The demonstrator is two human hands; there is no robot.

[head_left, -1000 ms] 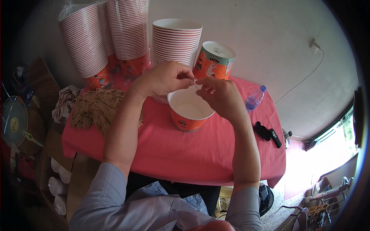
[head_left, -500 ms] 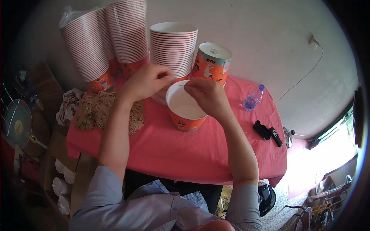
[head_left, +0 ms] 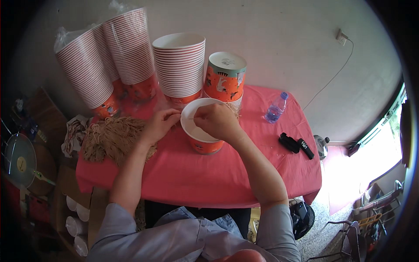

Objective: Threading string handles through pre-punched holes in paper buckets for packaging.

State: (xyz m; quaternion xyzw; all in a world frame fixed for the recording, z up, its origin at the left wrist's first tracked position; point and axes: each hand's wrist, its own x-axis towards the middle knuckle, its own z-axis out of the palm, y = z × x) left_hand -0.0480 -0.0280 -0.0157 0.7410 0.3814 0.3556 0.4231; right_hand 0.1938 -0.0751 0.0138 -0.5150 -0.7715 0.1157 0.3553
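Observation:
An orange paper bucket point(head_left: 204, 146) with a white inside stands upright on the pink-covered table. Its left rim is beside my left hand point(head_left: 160, 125), whose thumb and fingertips are pinched together; what they hold, if anything, is too small to make out. Over the bucket's mouth, my right hand point(head_left: 218, 120) is closed in a pinch, knuckles up. A short, thin, dark piece pokes out from its fingertips toward the left hand; its kind does not show. Close to my left forearm lies a heap of tan twisted cords point(head_left: 111, 137).
Tall stacks of nested paper buckets point(head_left: 85, 72) in clear plastic stand at the back left. Nearer the middle is an unwrapped stack point(head_left: 180, 65), with an upturned bucket point(head_left: 224, 81) right of it. A plastic bottle point(head_left: 276, 108) and a black object point(head_left: 289, 143) are at the right.
My left hand has come down from above the table to the bucket's left rim. My right hand has moved lower over its mouth. The whole view has shifted slightly.

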